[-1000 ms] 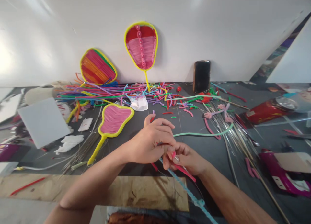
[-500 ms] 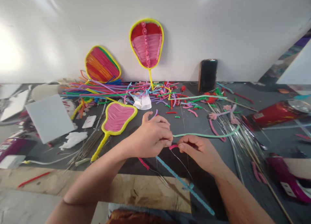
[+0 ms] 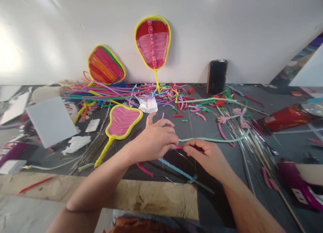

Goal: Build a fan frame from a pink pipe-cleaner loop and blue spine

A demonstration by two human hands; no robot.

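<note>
Over the middle of the dark table, my left hand (image 3: 157, 138) pinches a pink pipe cleaner (image 3: 179, 147) with thumb and index, its other fingers raised. At the right end of that short pink piece, my right hand (image 3: 204, 154) pinches it too. A thin bare wire runs down from between the hands. Below my left hand hangs a light-blue pipe cleaner (image 3: 176, 170) with a small knot near its lower part; what holds its upper end is hidden. A darker pink fuzzy length (image 3: 145, 169) with bare wire sticks out under my left wrist.
A yellow-rimmed pink fan shape (image 3: 124, 122) lies left; two more, a striped one (image 3: 106, 65) and a beaded one (image 3: 152, 42), lean on the wall. A phone (image 3: 217, 77), red can (image 3: 285, 120), purple tool (image 3: 299, 186) and wire stems (image 3: 248, 138) stand or lie right.
The light-blue pipe cleaner has swung up and left at its lower end. The darker pink length has shifted slightly left. Both hands keep their pinch, nearly in place.
</note>
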